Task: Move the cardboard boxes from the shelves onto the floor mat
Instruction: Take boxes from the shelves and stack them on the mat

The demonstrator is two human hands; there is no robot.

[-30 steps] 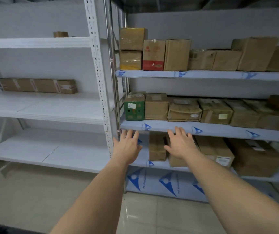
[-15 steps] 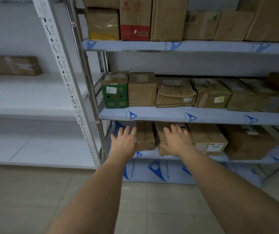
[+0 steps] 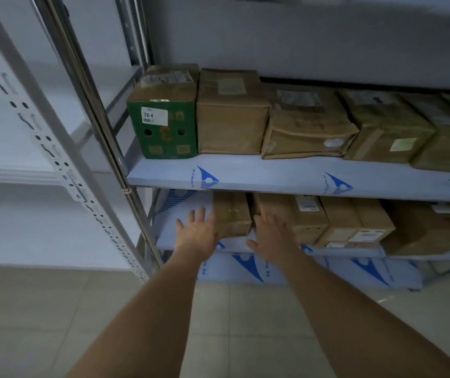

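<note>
**At the lower shelf: hands on either side of the first box, nothing lifted yet**

On the lower shelf (image 3: 191, 241), at its left end, a narrow cardboard box (image 3: 232, 214) stands with both hands reaching in around it. The left hand (image 3: 198, 230) is flat with fingers spread, just beside the box's left face; the right hand (image 3: 271, 236) is likewise spread, at the gap between this box and its neighbour (image 3: 292, 216). Neither hand is curled round anything. The picture is dim and soft under the shelf above, so I cannot tell whether the palms already touch the cardboard or hover just short of it.

As a judgement of progress, the task looks barely begun. The middle shelf (image 3: 273, 175) carries a full row: a green box (image 3: 164, 132) at the left, then a plain brown box (image 3: 230, 115), then more boxes running off to the right. The lower shelf also holds several boxes to the right of the one being reached for. No floor mat is in view, only pale floor tiles (image 3: 55, 309), so how many boxes already lie on it cannot be said. What remains, by this view, is to close both hands on the narrow box, draw it out and carry it to the mat, then clear both rows.
</note>
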